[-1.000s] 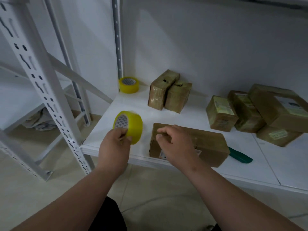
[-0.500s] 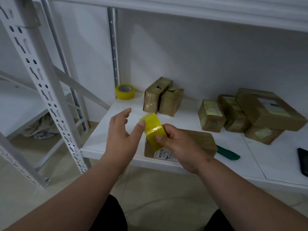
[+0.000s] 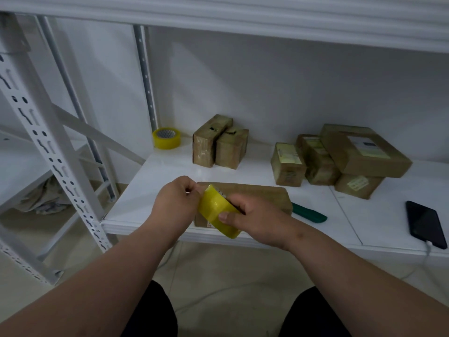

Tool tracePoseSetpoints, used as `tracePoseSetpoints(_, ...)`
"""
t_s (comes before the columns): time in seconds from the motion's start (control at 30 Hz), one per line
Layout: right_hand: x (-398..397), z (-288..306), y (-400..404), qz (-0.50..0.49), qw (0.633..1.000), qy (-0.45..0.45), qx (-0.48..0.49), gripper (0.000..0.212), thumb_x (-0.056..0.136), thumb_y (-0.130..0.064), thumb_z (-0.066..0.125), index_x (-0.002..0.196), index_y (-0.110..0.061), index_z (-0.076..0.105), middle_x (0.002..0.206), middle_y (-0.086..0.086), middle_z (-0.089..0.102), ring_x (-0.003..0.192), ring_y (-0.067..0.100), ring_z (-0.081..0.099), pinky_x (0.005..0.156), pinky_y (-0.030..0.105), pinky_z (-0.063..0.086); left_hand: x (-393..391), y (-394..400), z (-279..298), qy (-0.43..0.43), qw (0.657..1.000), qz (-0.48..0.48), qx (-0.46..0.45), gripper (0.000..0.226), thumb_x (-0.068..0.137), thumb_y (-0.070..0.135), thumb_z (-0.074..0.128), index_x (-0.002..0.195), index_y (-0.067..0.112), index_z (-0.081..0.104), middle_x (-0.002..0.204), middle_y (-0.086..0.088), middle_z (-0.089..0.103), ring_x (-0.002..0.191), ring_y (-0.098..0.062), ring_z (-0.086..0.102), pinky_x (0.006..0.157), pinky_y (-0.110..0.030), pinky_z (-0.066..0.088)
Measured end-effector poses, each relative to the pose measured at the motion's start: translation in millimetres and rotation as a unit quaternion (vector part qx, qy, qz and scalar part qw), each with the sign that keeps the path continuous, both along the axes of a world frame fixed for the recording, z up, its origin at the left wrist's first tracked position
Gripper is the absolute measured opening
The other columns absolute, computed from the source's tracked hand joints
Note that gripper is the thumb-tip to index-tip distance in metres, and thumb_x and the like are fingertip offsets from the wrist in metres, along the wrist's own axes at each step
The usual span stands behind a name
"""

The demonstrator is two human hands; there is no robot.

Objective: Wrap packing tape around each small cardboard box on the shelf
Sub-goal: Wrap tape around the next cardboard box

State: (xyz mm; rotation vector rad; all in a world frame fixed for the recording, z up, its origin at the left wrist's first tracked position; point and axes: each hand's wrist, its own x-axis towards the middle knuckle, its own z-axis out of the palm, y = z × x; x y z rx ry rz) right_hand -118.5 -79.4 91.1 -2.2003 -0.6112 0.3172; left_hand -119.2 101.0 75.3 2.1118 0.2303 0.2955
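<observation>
Right hand (image 3: 252, 218) grips yellow tape roll (image 3: 217, 212) above near cardboard box (image 3: 262, 194); left hand (image 3: 176, 203) fingers pinch roll's far edge.

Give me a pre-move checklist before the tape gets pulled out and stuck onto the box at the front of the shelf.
1. Roll held: right hand grips the yellow tape roll. Ok.
2. Tape end found: left hand pinches at the roll's upper edge; a freed end is not visible. Cannot tell.
3. Box in reach: the long box lies flat just behind the hands at the shelf front. Ok.
4. Box steadied: neither hand is on it. Not ok.
5. Cutter handy: a green tool lies beside the box's right end. Ok.
</observation>
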Motion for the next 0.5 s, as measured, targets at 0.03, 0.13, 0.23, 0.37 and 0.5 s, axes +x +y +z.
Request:
tracePoseSetpoints(0.03,-1,1,-2,0.0,1.0,-0.006,-0.014,0.004,0.094,-0.041,0.057,0.091,-0.038,0.058,0.088,-0.014,0.062,0.078,-0.003,0.057,0.066,0.02,0.043,0,-2,0,-0.001,1.0,0.002,0.016,0.018,0.094,0.024,0.055,0.078,0.02,0.06,0.077,0.003,0.062,0.07,-0.008,0.054,0.054,-0.024,0.035)
tracePoseSetpoints(0.13,-2,4,-11,0.012,0.998,-0.017,-0.064,0.012,0.09,-0.038,0.062,0.094,-0.026,0.059,0.09,-0.005,0.063,0.082,0.01,0.059,0.07,0.03,0.046,0,-5,-3,0.002,1.0,0.005,0.028,0.018,0.094,0.02,0.053,0.077,0.02,0.059,0.079,0.003,0.063,0.07,-0.007,0.055,0.054,-0.023,0.034)
tracePoseSetpoints(0.23,0,9,-20,0.037,0.993,-0.022,-0.113,0.015,0.085,-0.029,0.068,0.09,-0.033,0.054,0.087,-0.009,0.059,0.081,0.011,0.057,0.069,0.029,0.045,-1,-10,-5,0.006,0.999,0.018,-0.038,0.017,0.093,0.017,0.053,0.078,0.019,0.063,0.078,0.0,0.066,0.07,-0.012,0.057,0.055,-0.024,0.039)
tracePoseSetpoints(0.37,6,17,-30,0.041,0.989,-0.016,-0.139,0.022,0.083,-0.026,0.07,0.079,-0.035,0.05,0.08,-0.012,0.054,0.075,0.007,0.053,0.064,0.027,0.041,2,-23,-2,0.0,0.991,0.039,-0.131,0.019,0.092,0.016,0.055,0.075,0.017,0.062,0.075,0.0,0.063,0.066,-0.013,0.053,0.054,-0.025,0.04)
tracePoseSetpoints(0.5,16,29,-42,0.016,0.987,-0.041,-0.152,0.027,0.084,-0.04,0.069,0.1,-0.02,0.062,0.09,-0.002,0.063,0.083,0.014,0.059,0.072,0.033,0.048,13,-23,8,-0.01,0.977,0.077,-0.2,0.018,0.093,0.022,0.059,0.076,0.017,0.062,0.076,0.002,0.061,0.067,-0.012,0.052,0.055,-0.025,0.037)
